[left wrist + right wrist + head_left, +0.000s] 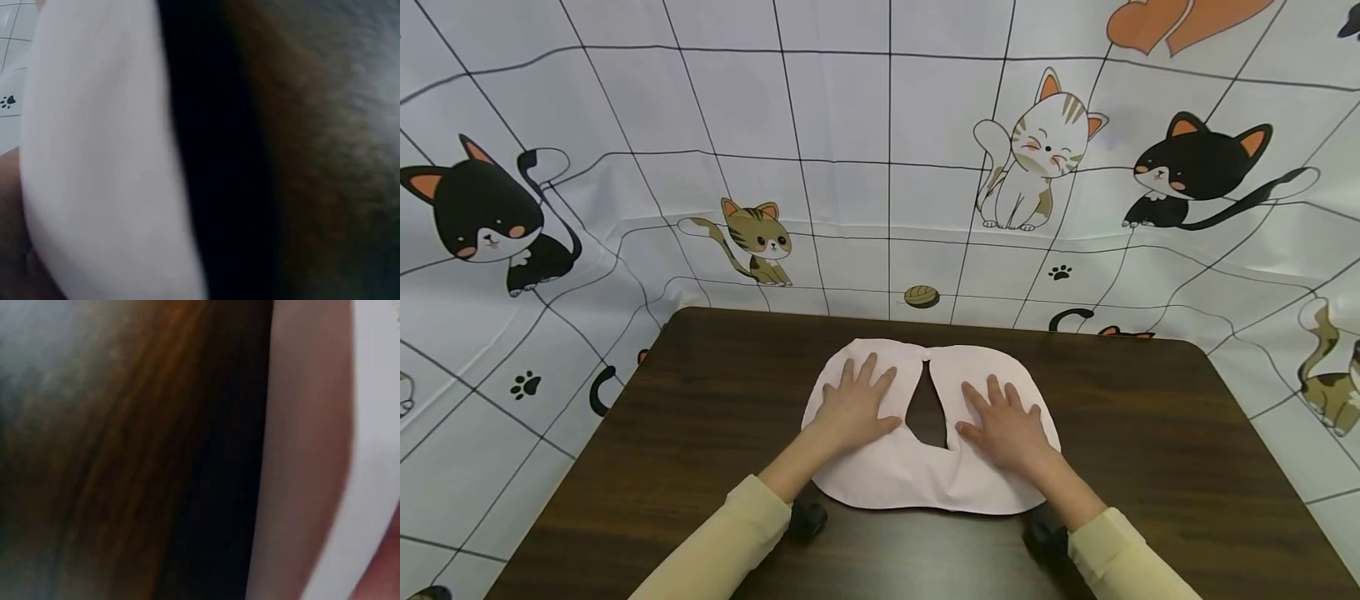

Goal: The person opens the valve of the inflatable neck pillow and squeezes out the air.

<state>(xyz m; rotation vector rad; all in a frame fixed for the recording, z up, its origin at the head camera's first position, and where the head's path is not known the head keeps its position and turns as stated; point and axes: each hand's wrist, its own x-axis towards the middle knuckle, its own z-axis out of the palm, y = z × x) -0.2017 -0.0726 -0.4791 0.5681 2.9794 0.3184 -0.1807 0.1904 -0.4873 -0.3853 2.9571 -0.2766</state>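
A flat, pale pink, collar-shaped fabric piece (887, 487) lies on the dark wooden table, with a teardrop opening in its middle and its two ends meeting at the top. My left hand (857, 408) rests on its left side with the fingers spread. On its right side lies my right hand (1007, 425), palm down, fingers also spread. A few creases run below the opening. Close up in the left wrist view is the edge of the pink fabric (100, 150); the right wrist view shows the fabric (306, 437) along its right side.
The brown table (715, 383) has rounded far corners. Behind and beside it hangs a white curtain (842, 108) with black grid lines and cartoon cats. Dark wrist-worn devices sit under both wrists, the left device (807, 521) and the right device (1047, 535).
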